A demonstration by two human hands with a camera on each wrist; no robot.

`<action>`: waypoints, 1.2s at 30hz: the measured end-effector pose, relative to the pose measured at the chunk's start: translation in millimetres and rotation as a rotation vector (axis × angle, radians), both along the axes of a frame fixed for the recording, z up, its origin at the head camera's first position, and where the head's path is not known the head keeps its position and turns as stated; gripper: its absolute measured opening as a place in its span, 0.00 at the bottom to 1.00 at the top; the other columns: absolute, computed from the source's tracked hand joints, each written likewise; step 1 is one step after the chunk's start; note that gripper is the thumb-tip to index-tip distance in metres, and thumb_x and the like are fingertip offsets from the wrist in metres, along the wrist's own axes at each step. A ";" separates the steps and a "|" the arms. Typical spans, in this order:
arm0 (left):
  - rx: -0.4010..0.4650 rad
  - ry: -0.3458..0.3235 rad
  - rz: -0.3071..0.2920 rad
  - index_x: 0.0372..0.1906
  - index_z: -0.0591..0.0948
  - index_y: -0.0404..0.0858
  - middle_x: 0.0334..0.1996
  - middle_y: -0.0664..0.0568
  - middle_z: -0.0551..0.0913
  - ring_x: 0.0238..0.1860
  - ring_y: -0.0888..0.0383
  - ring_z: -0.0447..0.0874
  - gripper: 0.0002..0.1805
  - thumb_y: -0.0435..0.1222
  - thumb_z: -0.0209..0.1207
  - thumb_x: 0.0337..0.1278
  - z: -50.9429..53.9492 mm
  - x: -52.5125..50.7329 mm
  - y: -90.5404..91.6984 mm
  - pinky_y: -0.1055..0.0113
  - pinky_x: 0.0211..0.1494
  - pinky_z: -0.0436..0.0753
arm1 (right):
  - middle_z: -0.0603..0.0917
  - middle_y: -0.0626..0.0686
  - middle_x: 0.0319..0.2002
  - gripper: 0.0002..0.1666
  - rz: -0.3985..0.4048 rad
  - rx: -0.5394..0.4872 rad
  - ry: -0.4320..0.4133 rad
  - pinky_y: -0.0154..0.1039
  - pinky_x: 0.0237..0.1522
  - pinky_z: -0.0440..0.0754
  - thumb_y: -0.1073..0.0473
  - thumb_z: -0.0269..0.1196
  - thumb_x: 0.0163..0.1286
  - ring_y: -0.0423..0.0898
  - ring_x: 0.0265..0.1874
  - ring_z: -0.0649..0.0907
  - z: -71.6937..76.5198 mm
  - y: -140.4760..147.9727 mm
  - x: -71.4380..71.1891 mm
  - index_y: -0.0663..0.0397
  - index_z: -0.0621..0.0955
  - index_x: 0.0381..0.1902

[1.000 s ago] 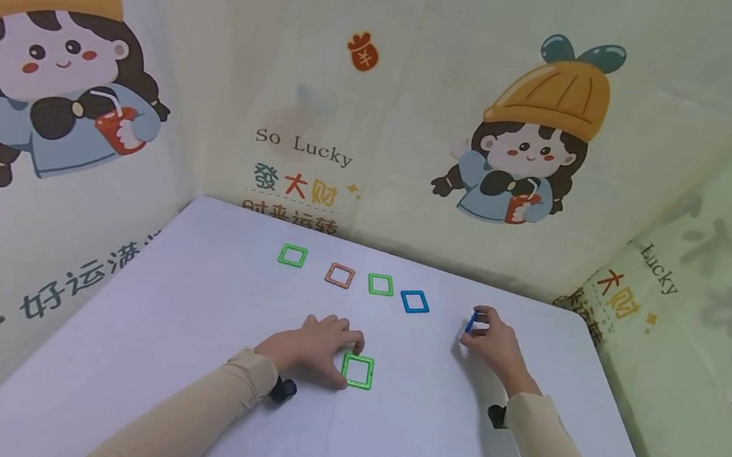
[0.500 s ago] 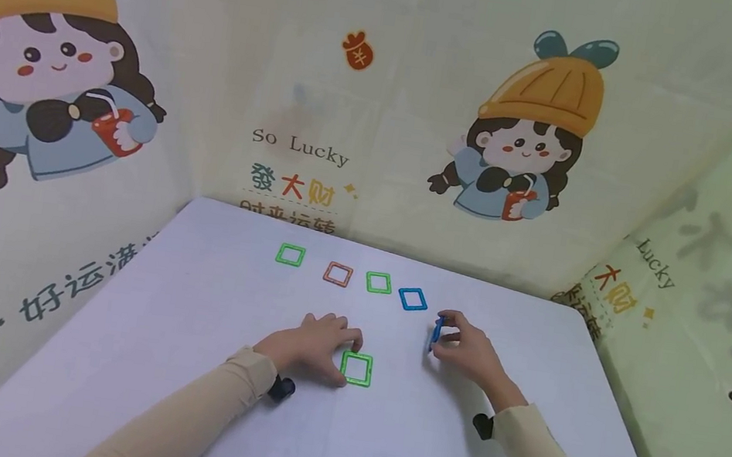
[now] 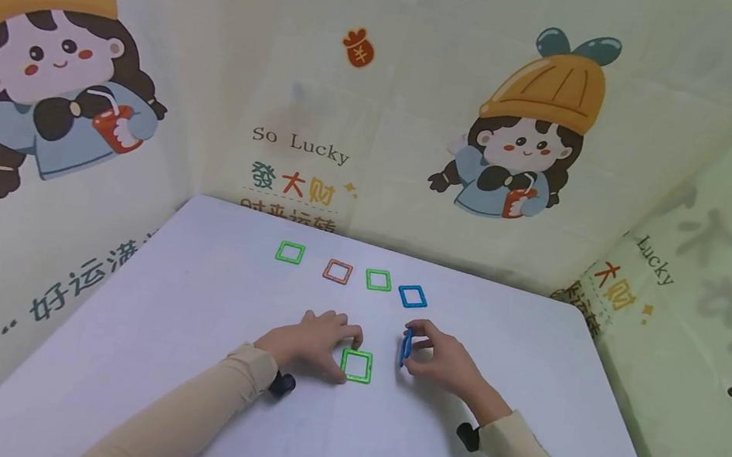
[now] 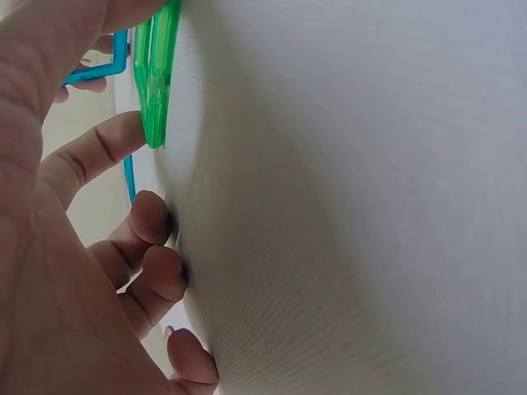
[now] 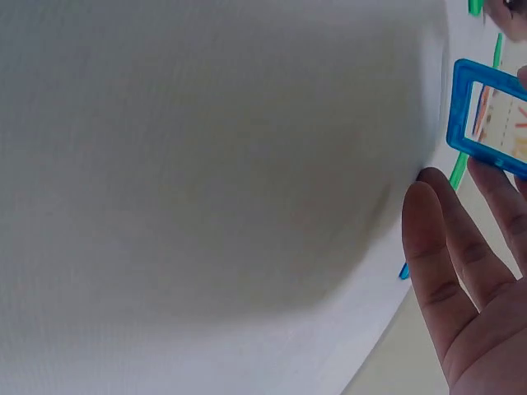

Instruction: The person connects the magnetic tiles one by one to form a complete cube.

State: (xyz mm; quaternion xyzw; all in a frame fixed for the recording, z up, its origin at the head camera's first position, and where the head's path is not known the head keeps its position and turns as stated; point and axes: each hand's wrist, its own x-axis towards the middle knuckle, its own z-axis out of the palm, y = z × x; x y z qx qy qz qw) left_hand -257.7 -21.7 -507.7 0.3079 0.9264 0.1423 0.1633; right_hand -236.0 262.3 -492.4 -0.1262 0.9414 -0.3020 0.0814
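Left: hold the green translucent plastic square frame flat and still on the white counter; if it slides, alignment likely goes. Your left hand has it pinched, grip spread to frame width, thumb at near edge, index at far edge.

Near that green frame, to its right: blue translucent plastic square frame, roughly upright. Step looks like bringing blue to green's right edge: go slow, sides parallel. Don't clip the second blue plastic square frame, flat behind and right of green. Your right hand pinches the upright blue between thumb and index, grip similarly spread. Can't tell if blue's lower edge touches the counter.
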 end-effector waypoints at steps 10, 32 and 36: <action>0.000 -0.005 -0.005 0.52 0.75 0.65 0.44 0.62 0.74 0.48 0.58 0.69 0.29 0.60 0.75 0.43 1.6 -1.0 -3.5 0.49 0.53 0.71 | 0.86 0.44 0.58 0.35 0.107 0.031 0.020 0.44 0.49 0.83 0.51 0.76 0.59 0.47 0.58 0.85 -4.1 -20.1 11.5 0.38 0.76 0.63; 0.007 -0.007 -0.013 0.52 0.75 0.65 0.43 0.62 0.73 0.48 0.59 0.69 0.29 0.59 0.75 0.44 2.5 1.0 -8.0 0.53 0.50 0.69 | 0.88 0.49 0.56 0.36 0.134 0.096 0.041 0.52 0.55 0.83 0.49 0.76 0.59 0.48 0.58 0.85 1.4 -50.0 29.2 0.40 0.76 0.64; 0.009 -0.008 -0.017 0.52 0.75 0.66 0.44 0.62 0.73 0.48 0.59 0.69 0.29 0.59 0.75 0.45 3.6 1.0 -9.5 0.53 0.50 0.69 | 0.88 0.49 0.56 0.36 0.133 0.094 0.044 0.53 0.56 0.82 0.49 0.76 0.59 0.48 0.57 0.85 2.1 -51.4 29.3 0.41 0.76 0.64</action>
